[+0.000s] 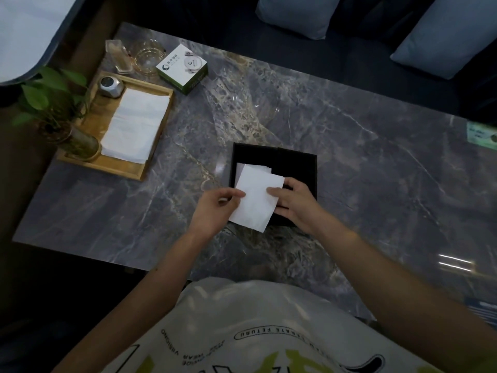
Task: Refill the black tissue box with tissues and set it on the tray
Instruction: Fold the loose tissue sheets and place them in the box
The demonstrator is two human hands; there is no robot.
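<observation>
White folded tissue is pinched at its nine o'clock edge by the left hand and at three o'clock by the right hand, over the open black tissue box on the marble table. The wooden tray lies at the box's ten o'clock.

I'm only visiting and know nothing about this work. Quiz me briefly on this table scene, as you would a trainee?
1. True or false: the open black tissue box stands on the rectangular wooden tray.
2. The left hand and right hand hold: A) a thin white paper tissue B) a red cup C) a metal spoon.
3. Fill in: the flat white tissue stack lies on the ____.
Key: 1 false, it's on the grey marble table; 2 A; 3 tray.
</observation>
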